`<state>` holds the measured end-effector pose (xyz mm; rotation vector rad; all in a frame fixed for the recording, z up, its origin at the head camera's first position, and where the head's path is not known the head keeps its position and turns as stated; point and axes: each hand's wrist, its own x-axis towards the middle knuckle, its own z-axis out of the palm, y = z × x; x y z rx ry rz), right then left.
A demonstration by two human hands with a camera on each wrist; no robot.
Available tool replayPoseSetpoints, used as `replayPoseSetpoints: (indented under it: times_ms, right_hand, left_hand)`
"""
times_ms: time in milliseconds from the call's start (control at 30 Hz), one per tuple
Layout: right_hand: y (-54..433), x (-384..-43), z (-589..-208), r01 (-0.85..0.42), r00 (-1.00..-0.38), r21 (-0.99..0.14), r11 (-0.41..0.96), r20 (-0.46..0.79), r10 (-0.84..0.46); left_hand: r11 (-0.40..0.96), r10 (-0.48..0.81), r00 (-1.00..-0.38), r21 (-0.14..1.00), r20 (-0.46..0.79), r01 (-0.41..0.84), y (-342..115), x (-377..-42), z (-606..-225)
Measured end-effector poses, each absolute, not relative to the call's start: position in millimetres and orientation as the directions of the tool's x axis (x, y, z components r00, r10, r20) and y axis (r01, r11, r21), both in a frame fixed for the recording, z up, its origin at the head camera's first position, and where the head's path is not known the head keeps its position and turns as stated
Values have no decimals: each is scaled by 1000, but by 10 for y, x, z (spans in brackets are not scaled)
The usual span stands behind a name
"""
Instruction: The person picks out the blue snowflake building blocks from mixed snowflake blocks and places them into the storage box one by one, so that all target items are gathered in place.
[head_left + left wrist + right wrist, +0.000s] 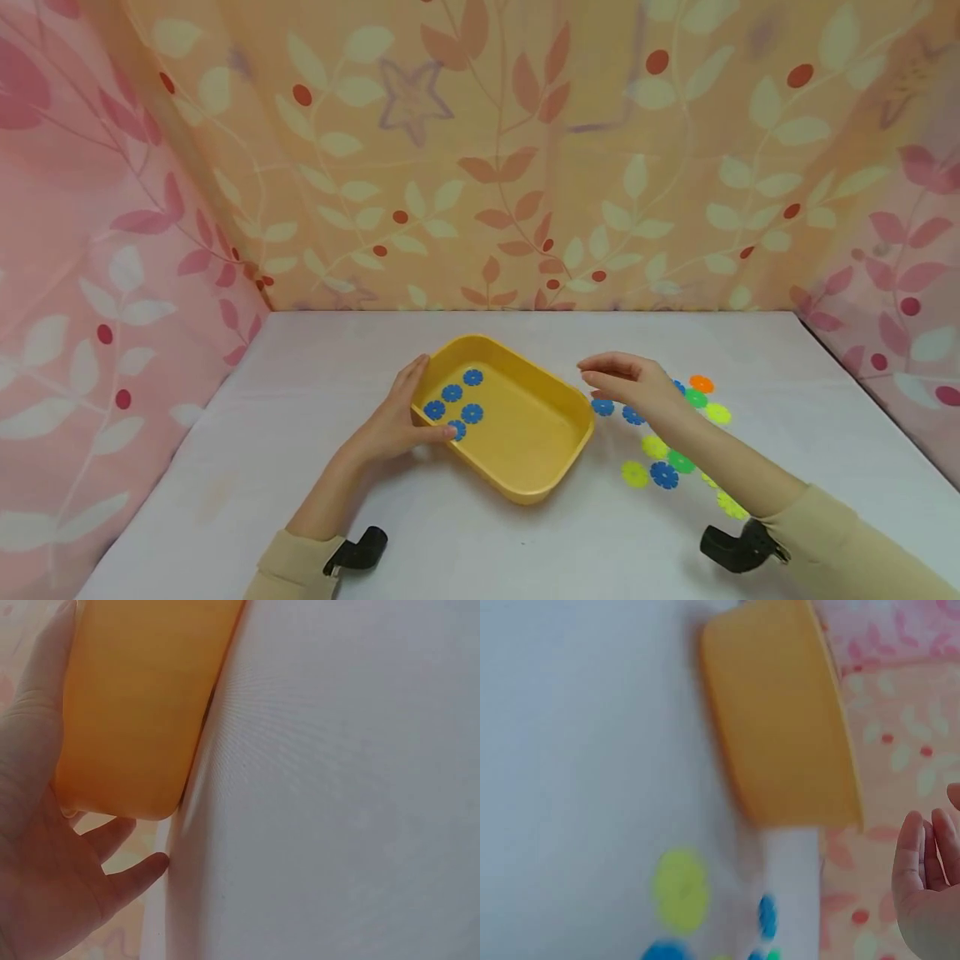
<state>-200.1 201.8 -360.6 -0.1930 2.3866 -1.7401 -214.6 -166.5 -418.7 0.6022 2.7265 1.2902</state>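
A yellow plastic tray [525, 425] sits angled on the table, with several blue notched discs [472, 413] lying at its left end. My left hand [386, 425] holds that end, thumb over the near rim and fingers spread along the outer wall; the left wrist view shows the tray's side [142, 697] against this hand. To the right of the tray my right hand [637, 385] hovers above the table, fingers loosely bent and nothing visible in them. In the right wrist view its fingers [909, 851] appear beyond the tray's outer wall [780, 720].
Several more discs lie under and around my right forearm: blue [664, 475], yellow-green [634, 474], green [696, 398] and orange [702, 384]. A white cloth covers the table [322, 358]. Leaf-patterned curtains [495, 208] stand behind it and on both sides.
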Motion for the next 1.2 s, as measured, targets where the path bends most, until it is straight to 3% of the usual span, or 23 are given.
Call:
replayPoseSetpoints:
  times_ms: [233,500,833,1200]
  right_hand:
    - [2548,-1818,-3817,87,-976,-896,435,-164,-143]
    - [2854,-1863,-4087,56,-979,-833,550,-154,-134]
    - [2886,-1957,-4192,-42,-993,-654,756,-54,-102]
    - [2836,-1982,-4201,-77,-994,-618,782,-8,-105]
  left_hand:
    - [580,370,-924,755,91,306,-1659,-2133,-4151]
    - [573,373,-923,759,94,309,-1672,-2136,-4169]
    - [568,371,-925,767,85,298,-1660,-2148,-4197]
    - [556,374,-920,767,113,320,-1663,-2151,-4195]
